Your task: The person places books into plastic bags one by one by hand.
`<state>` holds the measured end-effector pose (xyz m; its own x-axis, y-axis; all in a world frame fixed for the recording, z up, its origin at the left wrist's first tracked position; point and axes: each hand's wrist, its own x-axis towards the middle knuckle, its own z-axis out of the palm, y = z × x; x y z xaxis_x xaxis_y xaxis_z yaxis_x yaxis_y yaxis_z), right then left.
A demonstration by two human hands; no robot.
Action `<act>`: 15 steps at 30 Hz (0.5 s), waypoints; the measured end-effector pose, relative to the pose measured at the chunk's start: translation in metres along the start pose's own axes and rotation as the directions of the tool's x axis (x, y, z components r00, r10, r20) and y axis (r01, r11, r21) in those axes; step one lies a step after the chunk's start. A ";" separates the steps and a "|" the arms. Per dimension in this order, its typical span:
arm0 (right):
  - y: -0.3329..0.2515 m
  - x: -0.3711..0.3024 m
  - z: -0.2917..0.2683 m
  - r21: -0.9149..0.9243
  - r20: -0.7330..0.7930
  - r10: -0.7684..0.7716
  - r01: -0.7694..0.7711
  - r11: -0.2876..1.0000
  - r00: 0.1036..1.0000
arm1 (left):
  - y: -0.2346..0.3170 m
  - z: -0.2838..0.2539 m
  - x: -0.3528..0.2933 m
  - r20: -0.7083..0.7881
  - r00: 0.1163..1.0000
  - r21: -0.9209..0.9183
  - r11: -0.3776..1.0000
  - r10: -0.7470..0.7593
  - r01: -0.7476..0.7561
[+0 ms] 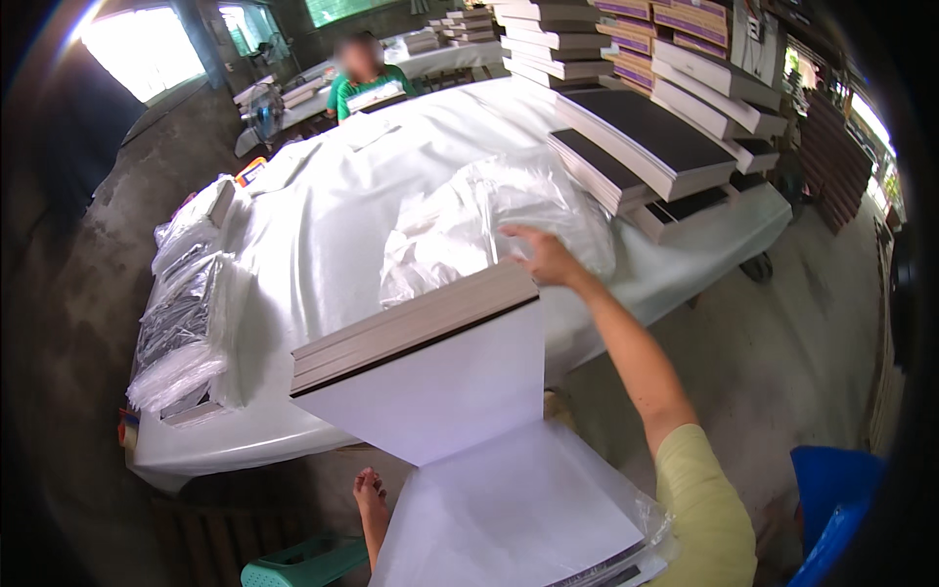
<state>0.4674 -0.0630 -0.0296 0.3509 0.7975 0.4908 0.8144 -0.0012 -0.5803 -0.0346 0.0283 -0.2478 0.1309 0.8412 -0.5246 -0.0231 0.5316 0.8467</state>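
Note:
My right hand [543, 258] is open, fingers stretched out, just above the corner of a thick stack of boards [416, 325] with grey-beige edges. The stack leans at the near side of the table, a large white panel [445, 382] facing me. Below the panel lies a white sheet in clear plastic [518, 494], against my body. My left hand [371, 492] is low, left of this sheet, its fingers loosely bent and nothing visible in them. Past my right hand, a heap of crumpled clear plastic [469, 215] rests on the table.
A white plastic cover drapes the table [313, 225]. Plastic-wrapped packs [186, 313] line its left edge; stacked black-topped boxes [646, 142] stand at its right. A person in green [364, 83] is at the far side. A green stool [303, 561] stands low left, something blue [831, 499] low right.

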 end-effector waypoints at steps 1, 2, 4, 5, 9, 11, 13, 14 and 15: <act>0.002 0.012 0.021 0.012 0.047 -0.045 0.044 0.999 0.998 | 0.000 0.006 -0.006 0.007 1.000 0.023 1.000 -0.001 0.001; 0.003 0.019 0.038 0.030 0.093 -0.089 0.086 0.996 0.992 | -0.001 0.008 -0.008 0.022 1.000 0.077 0.997 0.020 -0.021; 0.004 0.019 0.060 -0.294 0.074 -0.092 0.109 0.949 0.993 | -0.004 0.006 -0.011 0.049 0.997 0.195 0.979 0.052 -0.061; 0.005 0.020 0.067 -0.444 0.061 -0.091 0.109 0.890 0.994 | -0.005 0.004 -0.013 0.100 0.986 0.228 0.962 0.131 -0.151; 0.031 0.025 0.070 -0.404 0.071 -0.020 0.047 0.914 0.997 | -0.005 -0.006 -0.019 0.205 0.930 0.443 0.819 0.304 -0.366; 0.027 0.031 0.059 -0.253 0.037 0.198 -0.182 0.950 0.980 | 0.005 -0.010 -0.031 0.186 0.950 0.537 0.784 0.251 -0.313; 0.027 0.039 0.044 -0.193 0.005 0.350 -0.342 0.920 0.937 | 0.000 -0.015 -0.028 0.177 0.950 0.540 0.781 0.259 -0.313; 0.032 0.041 0.035 -0.210 -0.020 0.393 -0.388 0.897 0.919 | -0.002 -0.019 -0.028 0.170 0.950 0.545 0.778 0.264 -0.313; 0.036 0.040 0.028 -0.226 -0.046 0.436 -0.434 0.872 0.899 | -0.005 -0.022 -0.027 0.170 0.949 0.542 0.779 0.266 -0.315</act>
<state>0.4972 -0.0143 -0.0493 0.6917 0.6885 0.2180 0.6620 -0.4838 -0.5725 -0.0595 0.0056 -0.2396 0.2866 0.9228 -0.2575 0.4775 0.0955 0.8734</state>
